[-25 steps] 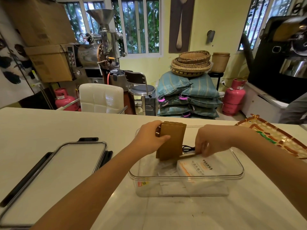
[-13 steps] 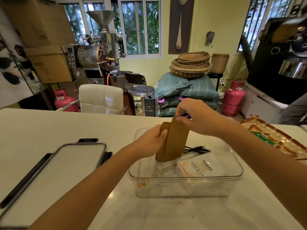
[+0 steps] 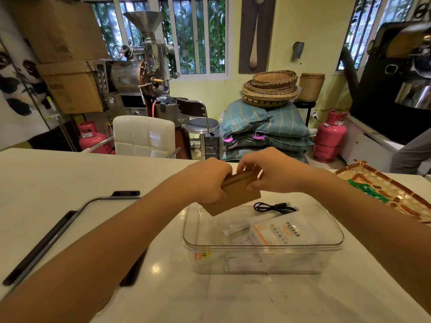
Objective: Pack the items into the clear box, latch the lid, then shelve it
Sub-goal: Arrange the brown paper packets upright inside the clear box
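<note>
Head cam looks down on a glossy white table in a cluttered yellow-walled room with barred windows. Behind it sit a metal coffee roaster, stacked cardboard boxes, a white padded chair, a black stool, a pile of blue-green sacks topped with woven baskets, and two pink gas cylinders, one on the left and one on the right. A big dark machine fills the right side.

On the table, the clear box stands open in front of the person. Inside are white paper packets, one white pouch with orange print and one coiled black cable at the far side. Its lid, with black latches, lies flat to the left, well apart from the box and partly hidden by the left forearm. A patterned woven tray sits at the right edge.

Both hands are above the far left corner of the box, on one brown cardboard packet. The left hand grips its left end with curled fingers; the right hand pinches its upper right end. The packet is tilted, in the air over the box.
</note>
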